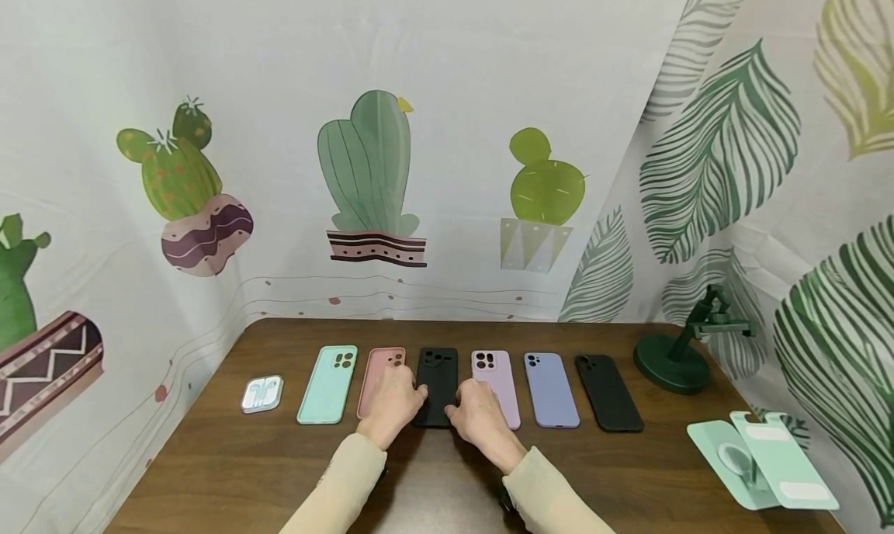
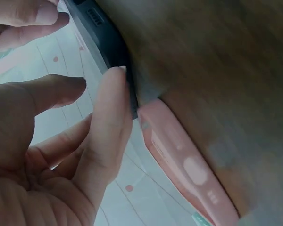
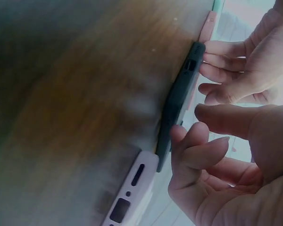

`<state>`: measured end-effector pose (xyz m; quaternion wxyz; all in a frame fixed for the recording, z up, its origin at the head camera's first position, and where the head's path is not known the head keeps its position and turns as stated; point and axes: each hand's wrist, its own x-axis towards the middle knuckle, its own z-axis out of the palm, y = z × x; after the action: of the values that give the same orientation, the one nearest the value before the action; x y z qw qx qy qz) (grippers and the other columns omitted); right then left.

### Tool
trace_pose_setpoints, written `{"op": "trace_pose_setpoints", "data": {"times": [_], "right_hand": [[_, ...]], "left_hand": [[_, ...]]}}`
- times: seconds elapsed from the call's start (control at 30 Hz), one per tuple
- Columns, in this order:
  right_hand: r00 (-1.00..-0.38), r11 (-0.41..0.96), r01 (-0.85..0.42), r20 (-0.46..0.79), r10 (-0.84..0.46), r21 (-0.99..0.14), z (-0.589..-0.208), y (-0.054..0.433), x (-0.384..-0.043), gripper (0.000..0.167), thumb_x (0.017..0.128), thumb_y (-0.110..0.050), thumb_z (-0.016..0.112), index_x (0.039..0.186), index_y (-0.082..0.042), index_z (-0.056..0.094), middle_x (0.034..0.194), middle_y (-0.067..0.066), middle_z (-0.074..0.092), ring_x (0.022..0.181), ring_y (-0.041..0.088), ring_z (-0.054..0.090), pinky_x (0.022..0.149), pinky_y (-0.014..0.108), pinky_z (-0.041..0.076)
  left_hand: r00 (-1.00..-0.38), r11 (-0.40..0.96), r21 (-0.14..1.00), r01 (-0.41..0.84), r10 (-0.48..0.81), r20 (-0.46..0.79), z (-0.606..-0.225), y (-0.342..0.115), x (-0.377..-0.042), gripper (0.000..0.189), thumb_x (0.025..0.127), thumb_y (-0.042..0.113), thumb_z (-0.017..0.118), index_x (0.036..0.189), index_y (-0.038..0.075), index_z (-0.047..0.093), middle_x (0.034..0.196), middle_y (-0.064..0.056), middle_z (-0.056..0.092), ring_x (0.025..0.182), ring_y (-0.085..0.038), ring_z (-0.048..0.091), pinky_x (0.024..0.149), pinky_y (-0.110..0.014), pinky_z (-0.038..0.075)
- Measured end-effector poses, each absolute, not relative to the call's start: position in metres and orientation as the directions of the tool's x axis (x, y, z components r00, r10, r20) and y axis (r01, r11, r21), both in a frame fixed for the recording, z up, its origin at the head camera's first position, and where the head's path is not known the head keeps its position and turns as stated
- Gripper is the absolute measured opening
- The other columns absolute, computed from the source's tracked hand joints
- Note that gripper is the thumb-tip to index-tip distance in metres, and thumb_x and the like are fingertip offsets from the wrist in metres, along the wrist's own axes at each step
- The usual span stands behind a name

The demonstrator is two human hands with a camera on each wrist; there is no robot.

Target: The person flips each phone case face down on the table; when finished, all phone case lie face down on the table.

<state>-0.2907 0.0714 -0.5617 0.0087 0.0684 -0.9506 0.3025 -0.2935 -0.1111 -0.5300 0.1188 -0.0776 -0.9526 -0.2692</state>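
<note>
A black phone case (image 1: 438, 375) lies in the middle of a row of cases, camera cutouts at the far end. My left hand (image 1: 393, 400) is at its left side; in the left wrist view a fingertip touches the edge of the black case (image 2: 111, 49), thumb held apart. On the other side is my right hand (image 1: 482, 416), its bent fingers right at the edge of the black case (image 3: 172, 110) in the right wrist view. Partly behind the left hand lies a pink case (image 1: 377, 367); a lilac case (image 1: 497, 367) is beside the right hand.
A mint case (image 1: 328, 385) and a clear square earphone box (image 1: 261, 394) lie to the left. Rightward are a periwinkle case (image 1: 552, 390) and another black case (image 1: 608, 394). A dark green round-based stand (image 1: 673, 363) and a mint folding stand (image 1: 785, 460) occupy the table's right side.
</note>
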Motion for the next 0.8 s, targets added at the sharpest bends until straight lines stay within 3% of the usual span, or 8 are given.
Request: {"op": "trace_pose_setpoints", "data": {"times": [0.13, 0.23, 0.4, 0.47, 0.63, 0.8], "right_hand": [[-0.986, 0.789, -0.166, 0.121, -0.117, -0.591, -0.555, 0.067, -0.287, 0.023, 0.091, -0.025, 0.087, 0.096, -0.003, 0.081, 0.096, 0.013, 0.081, 0.079, 0.023, 0.075, 0.069, 0.038, 0.062], [-0.979, 0.773, -0.200, 0.156, -0.131, -0.603, -0.550, 0.062, -0.286, 0.030, 0.091, -0.024, 0.086, 0.107, 0.002, 0.081, 0.095, 0.014, 0.082, 0.083, 0.026, 0.078, 0.076, 0.043, 0.065], [-0.971, 0.758, -0.237, 0.172, -0.166, -0.607, -0.555, 0.048, -0.289, 0.034, 0.090, -0.026, 0.087, 0.109, 0.002, 0.079, 0.075, -0.001, 0.077, 0.072, 0.012, 0.072, 0.074, 0.039, 0.065], [-0.970, 0.757, -0.240, 0.166, -0.175, -0.607, -0.556, 0.042, -0.289, 0.034, 0.090, -0.028, 0.087, 0.109, 0.000, 0.080, 0.072, -0.006, 0.075, 0.069, 0.007, 0.070, 0.074, 0.035, 0.064], [-0.967, 0.743, -0.255, 0.167, -0.194, -0.619, -0.553, 0.028, -0.289, 0.033, 0.091, -0.029, 0.086, 0.108, -0.001, 0.080, 0.070, -0.008, 0.074, 0.070, 0.006, 0.070, 0.073, 0.034, 0.063], [-0.961, 0.726, -0.276, 0.184, -0.205, -0.630, -0.558, 0.015, -0.293, 0.028, 0.087, -0.027, 0.089, 0.100, -0.003, 0.080, 0.065, -0.012, 0.071, 0.067, 0.004, 0.067, 0.069, 0.031, 0.061]], "left_hand": [[-0.933, 0.830, 0.489, 0.269, 0.098, 0.347, -0.540, -0.122, -0.298, 0.039, 0.092, 0.015, 0.079, 0.056, 0.016, 0.064, 0.048, 0.008, 0.049, 0.045, -0.009, 0.043, 0.044, -0.028, 0.036], [-0.943, 0.820, 0.522, 0.235, 0.063, 0.326, -0.520, -0.125, -0.284, 0.039, 0.092, 0.014, 0.079, 0.056, 0.015, 0.062, 0.051, 0.008, 0.048, 0.047, -0.010, 0.043, 0.045, -0.031, 0.036], [-0.967, 0.804, 0.573, 0.158, 0.008, 0.255, -0.497, -0.133, -0.267, 0.045, 0.091, 0.008, 0.078, 0.051, 0.013, 0.056, 0.047, 0.006, 0.048, 0.046, -0.012, 0.046, 0.044, -0.027, 0.034], [-0.964, 0.808, 0.567, 0.159, 0.005, 0.264, -0.496, -0.139, -0.265, 0.041, 0.089, 0.006, 0.077, 0.052, 0.013, 0.060, 0.048, 0.005, 0.053, 0.047, -0.012, 0.047, 0.045, -0.026, 0.036], [-0.946, 0.837, 0.515, 0.183, 0.009, 0.323, -0.509, -0.162, -0.272, 0.031, 0.086, 0.007, 0.074, 0.057, 0.012, 0.065, 0.054, 0.003, 0.057, 0.052, -0.013, 0.046, 0.045, -0.030, 0.037], [-0.974, 0.860, 0.504, 0.081, -0.040, 0.225, -0.491, -0.173, -0.266, 0.035, 0.085, 0.003, 0.074, 0.055, 0.011, 0.059, 0.055, 0.003, 0.051, 0.054, -0.015, 0.044, 0.046, -0.027, 0.034]]}}
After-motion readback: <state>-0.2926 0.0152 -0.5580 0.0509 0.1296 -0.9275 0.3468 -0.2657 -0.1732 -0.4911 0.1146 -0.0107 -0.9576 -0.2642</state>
